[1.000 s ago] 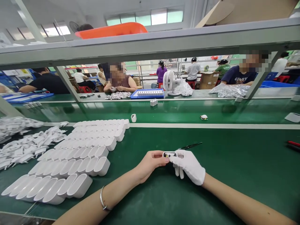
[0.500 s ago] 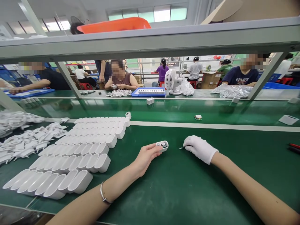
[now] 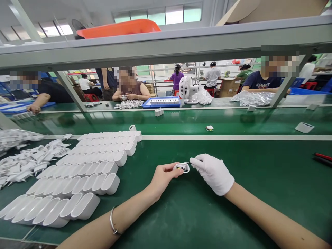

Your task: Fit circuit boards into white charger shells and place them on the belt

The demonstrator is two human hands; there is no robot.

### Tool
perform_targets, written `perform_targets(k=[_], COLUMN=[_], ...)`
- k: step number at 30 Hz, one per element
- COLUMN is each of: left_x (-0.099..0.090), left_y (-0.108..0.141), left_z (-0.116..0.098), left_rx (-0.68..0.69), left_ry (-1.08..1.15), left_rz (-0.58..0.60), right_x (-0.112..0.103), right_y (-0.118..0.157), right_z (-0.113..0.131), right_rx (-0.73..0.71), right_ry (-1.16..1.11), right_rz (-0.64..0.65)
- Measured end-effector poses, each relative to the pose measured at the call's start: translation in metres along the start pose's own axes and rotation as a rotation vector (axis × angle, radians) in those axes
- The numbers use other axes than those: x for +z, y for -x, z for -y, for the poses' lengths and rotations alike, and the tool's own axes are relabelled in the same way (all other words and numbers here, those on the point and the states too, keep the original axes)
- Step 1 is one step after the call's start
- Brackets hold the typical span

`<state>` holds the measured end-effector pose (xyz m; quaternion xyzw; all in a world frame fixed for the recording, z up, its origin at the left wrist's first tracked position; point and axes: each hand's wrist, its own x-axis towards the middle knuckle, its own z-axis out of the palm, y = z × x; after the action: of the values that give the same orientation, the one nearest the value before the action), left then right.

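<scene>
Bare, with a silver bangle on the wrist, my left hand point(image 3: 162, 180) pinches a small white oval housing point(image 3: 185, 168) that has electronic parts inside. My right hand point(image 3: 214, 173), in a white glove, is just right of the housing. Its thumb and fingertips close on a thin dark-tipped tool point(image 3: 187, 162), whose tip is at the housing's upper rim. Rows of open white oval cases point(image 3: 85, 206) stand to the left on the green work surface point(image 3: 166, 221).
White cables and plug parts point(image 3: 33, 159) are heaped at far left. Beyond the white strip lie a small circuit part point(image 3: 209, 128) and a white cover point(image 3: 304, 127). Red and black tools point(image 3: 324, 157) lie at right. A shelf beam point(image 3: 166, 43) crosses above; people sit opposite.
My right hand has moved left, bringing the thin tool to the housing. The view has shifted slightly. The person at far left has a hand lower, near white parts on the belt.
</scene>
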<state>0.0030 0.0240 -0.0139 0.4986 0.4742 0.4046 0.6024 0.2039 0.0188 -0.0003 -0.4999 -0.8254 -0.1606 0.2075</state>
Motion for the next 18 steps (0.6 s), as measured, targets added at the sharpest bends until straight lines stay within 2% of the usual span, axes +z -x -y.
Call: perform_targets(k=[6, 11, 18], left_x=[0.001, 0.001, 0.000], left_y=[0.000, 0.001, 0.000], left_z=[-0.004, -0.005, 0.000], left_rx=[0.003, 0.016, -0.004], left_ry=[0.006, -0.026, -0.057], left_rz=[0.005, 0.033, 0.050], right_x=[0.003, 0.004, 0.001], right_y=[0.002, 0.003, 0.001], right_z=[0.000, 0.003, 0.011], right_rx=[-0.037, -0.010, -0.098], right_ry=[-0.018, -0.013, 0.040], right_rz=[-0.108, -0.092, -0.069])
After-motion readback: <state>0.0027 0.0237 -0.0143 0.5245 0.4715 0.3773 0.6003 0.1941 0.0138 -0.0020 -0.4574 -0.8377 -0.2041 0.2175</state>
